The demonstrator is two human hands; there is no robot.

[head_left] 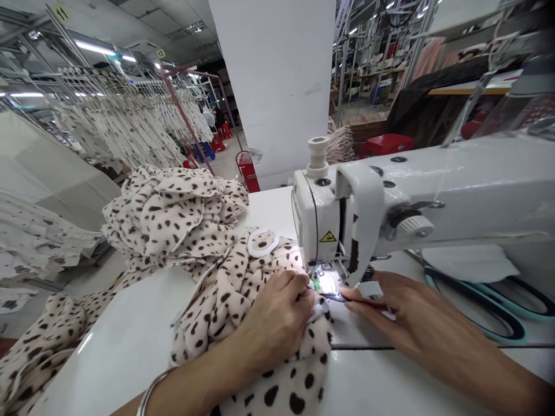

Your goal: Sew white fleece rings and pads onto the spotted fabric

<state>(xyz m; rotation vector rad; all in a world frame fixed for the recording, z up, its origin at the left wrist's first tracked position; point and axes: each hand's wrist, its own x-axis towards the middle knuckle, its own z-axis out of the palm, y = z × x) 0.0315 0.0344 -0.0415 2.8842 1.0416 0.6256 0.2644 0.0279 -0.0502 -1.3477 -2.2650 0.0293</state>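
My left hand [281, 312] is closed on cream fabric with dark spots [225, 289], gripping it just left of the needle area of a white sewing machine [318, 225]. My right hand [407, 312] reaches in from the right, beside the presser foot. Between its thumb and fingers is a thin, dark, pointed tool [332, 297], its tip toward the fabric edge; most of it is hidden. A white wrapping [370, 290] shows on or beside a right finger. The machine's lamp lights the spot between both hands. A white ring [263, 244] lies on the fabric behind my left hand.
A heap of the same spotted fabric [173, 214] covers the table's back left and hangs over its edge. Scissors with teal and black handles [481, 306] lie right of the machine, partly under white cloth [472, 263]. Behind stands a white pillar [277, 86].
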